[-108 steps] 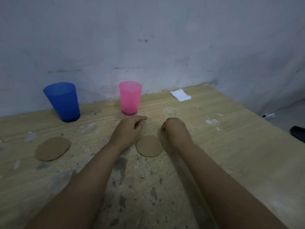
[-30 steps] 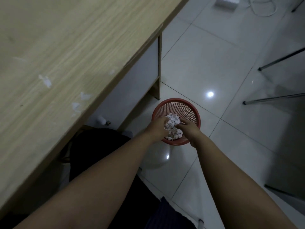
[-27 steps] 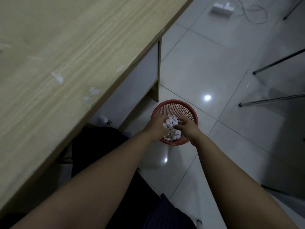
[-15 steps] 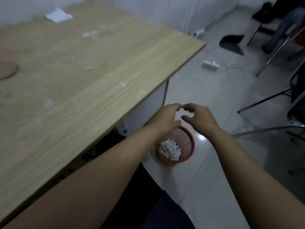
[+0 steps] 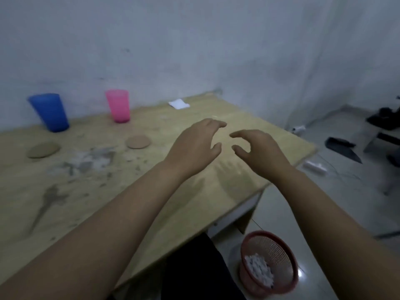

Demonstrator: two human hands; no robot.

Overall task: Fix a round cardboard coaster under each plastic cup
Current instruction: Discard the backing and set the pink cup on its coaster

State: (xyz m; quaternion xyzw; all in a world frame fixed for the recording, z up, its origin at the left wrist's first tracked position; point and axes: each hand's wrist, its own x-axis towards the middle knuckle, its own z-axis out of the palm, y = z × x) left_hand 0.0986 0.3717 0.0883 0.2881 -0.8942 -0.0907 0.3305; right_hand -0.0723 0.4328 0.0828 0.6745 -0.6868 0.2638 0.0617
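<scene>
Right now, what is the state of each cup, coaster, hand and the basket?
blue cup: upright, no coaster under it
pink cup: upright, no coaster under it
left coaster: flat, bare
right coaster: flat, bare
left hand: empty, loosely curled
right hand: empty, loosely curled
red basket: upright, holding white scraps

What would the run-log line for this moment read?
left hand: empty, above table | right hand: empty | blue cup, pink cup: upright, no coaster under | two coasters: flat, apart from cups
</scene>
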